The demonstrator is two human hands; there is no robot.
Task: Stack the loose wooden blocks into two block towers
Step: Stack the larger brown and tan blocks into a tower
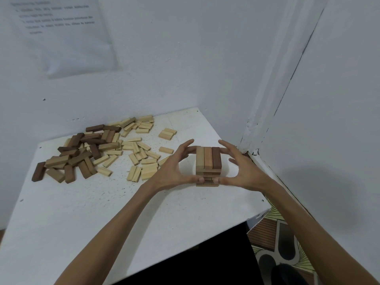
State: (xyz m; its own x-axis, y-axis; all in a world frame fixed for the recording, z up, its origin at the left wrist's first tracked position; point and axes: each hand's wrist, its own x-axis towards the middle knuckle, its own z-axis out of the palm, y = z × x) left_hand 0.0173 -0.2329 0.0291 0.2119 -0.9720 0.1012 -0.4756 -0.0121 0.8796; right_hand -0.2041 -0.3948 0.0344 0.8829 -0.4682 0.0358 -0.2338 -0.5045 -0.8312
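A short block tower (208, 165) of several layers stands on the white table (102, 212) near its right side, its top layer made of three brown blocks side by side. My left hand (174, 167) curves round the tower's left side, thumb at a low layer, fingers reaching the top layer's far end. My right hand (238, 165) mirrors it on the right, thumb on the lower front, fingers spread above. A heap of loose blocks (98, 149), dark brown and pale, lies at the table's far left.
Walls close in behind and to the right of the table, meeting in a corner (246, 149) just past the tower. A few pale blocks (167, 133) lie apart behind the tower. The table's front right edge drops to a patterned floor (275, 239).
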